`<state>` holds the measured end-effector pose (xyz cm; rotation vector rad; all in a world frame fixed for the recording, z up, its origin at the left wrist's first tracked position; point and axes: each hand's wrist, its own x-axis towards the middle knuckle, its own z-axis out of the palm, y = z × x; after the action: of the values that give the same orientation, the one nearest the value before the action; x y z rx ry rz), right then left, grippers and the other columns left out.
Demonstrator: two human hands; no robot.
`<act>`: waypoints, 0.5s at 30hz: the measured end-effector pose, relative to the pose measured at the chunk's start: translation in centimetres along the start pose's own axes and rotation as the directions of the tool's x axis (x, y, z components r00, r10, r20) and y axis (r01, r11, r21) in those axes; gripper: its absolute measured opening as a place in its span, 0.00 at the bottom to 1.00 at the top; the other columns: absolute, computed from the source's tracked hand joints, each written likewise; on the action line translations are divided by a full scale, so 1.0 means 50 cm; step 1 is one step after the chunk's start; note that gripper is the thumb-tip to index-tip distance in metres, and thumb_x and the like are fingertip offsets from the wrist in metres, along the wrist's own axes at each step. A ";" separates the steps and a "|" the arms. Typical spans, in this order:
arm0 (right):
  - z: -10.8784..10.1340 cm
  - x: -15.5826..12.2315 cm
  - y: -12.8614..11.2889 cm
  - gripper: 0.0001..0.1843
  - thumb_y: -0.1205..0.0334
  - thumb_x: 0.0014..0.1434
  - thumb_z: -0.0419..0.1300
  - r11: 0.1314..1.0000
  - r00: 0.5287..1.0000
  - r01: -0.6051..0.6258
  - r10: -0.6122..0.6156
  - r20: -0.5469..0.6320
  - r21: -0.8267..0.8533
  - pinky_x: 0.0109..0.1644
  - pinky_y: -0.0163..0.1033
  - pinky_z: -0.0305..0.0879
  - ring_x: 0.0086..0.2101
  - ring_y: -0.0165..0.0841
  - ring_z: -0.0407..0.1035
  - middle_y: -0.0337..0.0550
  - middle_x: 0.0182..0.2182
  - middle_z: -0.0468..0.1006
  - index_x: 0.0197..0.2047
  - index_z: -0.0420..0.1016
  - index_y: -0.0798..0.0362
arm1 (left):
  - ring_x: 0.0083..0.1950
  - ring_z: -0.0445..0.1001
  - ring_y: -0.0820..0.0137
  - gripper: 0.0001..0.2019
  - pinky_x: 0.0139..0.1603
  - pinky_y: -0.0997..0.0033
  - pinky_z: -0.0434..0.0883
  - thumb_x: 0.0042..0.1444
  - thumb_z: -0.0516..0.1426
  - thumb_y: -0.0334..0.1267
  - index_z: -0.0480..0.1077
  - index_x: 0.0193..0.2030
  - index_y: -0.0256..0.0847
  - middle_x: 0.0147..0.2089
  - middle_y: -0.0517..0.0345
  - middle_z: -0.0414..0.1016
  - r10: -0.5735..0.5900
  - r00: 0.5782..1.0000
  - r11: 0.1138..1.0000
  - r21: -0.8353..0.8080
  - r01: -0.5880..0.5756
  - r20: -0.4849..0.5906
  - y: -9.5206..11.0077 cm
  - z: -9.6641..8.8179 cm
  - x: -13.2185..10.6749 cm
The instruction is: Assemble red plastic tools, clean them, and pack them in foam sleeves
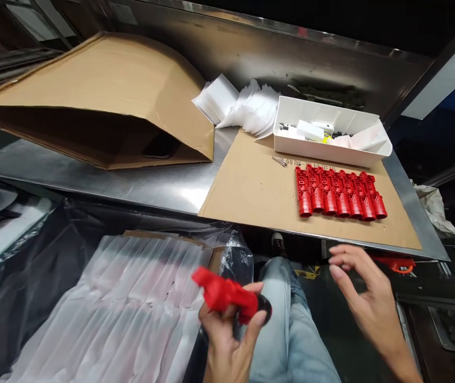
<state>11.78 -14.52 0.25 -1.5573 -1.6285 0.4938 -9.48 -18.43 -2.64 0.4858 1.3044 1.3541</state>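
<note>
My left hand is closed around a red plastic part with a black end, held low over my lap. To its right, my right hand hovers below the table edge with its fingers apart and slightly curled, holding nothing. On the cardboard sheet on the steel table lies a tidy row of several identical red parts. Beside my left hand, a box lined with black plastic holds several white bagged items.
A white tray of small parts and papers stands behind the red row, with a pile of white bags to its left. A large folded cardboard box lies at the left. A red object sits under the table edge.
</note>
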 end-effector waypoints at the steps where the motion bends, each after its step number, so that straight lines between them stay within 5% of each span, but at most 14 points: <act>1: 0.002 0.049 -0.009 0.06 0.56 0.65 0.57 0.997 0.998 0.039 -0.035 0.060 -0.067 0.45 0.39 0.66 0.43 0.36 0.73 0.42 0.43 0.78 0.41 0.74 0.46 | 0.46 0.78 0.66 0.32 0.51 0.74 0.71 0.50 0.69 0.40 0.60 0.59 0.53 0.45 0.61 0.82 -0.005 1.000 1.000 -0.009 0.005 0.005 0.006 -0.010 0.008; 4: 0.041 0.218 -0.031 0.09 0.56 0.65 0.56 0.927 0.987 0.089 -0.033 0.157 -0.364 0.40 0.40 0.65 0.37 0.36 0.74 0.40 0.37 0.81 0.40 0.75 0.48 | 0.34 0.78 0.69 0.27 0.35 0.77 0.75 0.56 0.62 0.54 0.66 0.59 0.47 0.38 0.56 0.83 -0.119 0.993 0.978 -0.171 0.121 0.020 0.030 -0.038 0.029; 9: 0.171 0.457 -0.035 0.13 0.56 0.64 0.58 0.827 0.978 0.127 -0.013 0.207 -0.548 0.42 0.46 0.63 0.43 0.47 0.74 0.51 0.42 0.81 0.49 0.76 0.50 | 0.42 0.81 0.68 0.13 0.42 0.73 0.79 0.66 0.54 0.39 0.78 0.49 0.39 0.44 0.48 0.83 -0.386 0.895 0.671 -0.597 0.440 0.226 0.044 -0.077 0.066; 15: 0.263 0.520 -0.028 0.13 0.56 0.66 0.56 0.843 0.972 0.095 0.036 0.233 -0.530 0.49 0.48 0.66 0.43 0.35 0.73 0.45 0.40 0.77 0.40 0.75 0.59 | 0.45 0.82 0.69 0.24 0.42 0.76 0.78 0.71 0.43 0.46 0.74 0.56 0.34 0.54 0.43 0.80 -0.351 0.780 0.276 -0.738 0.616 0.519 0.035 -0.094 0.089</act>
<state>3.18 13.34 0.80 -1.9304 -2.0992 0.2085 -15.51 -16.00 -4.24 -0.4843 0.2792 1.1619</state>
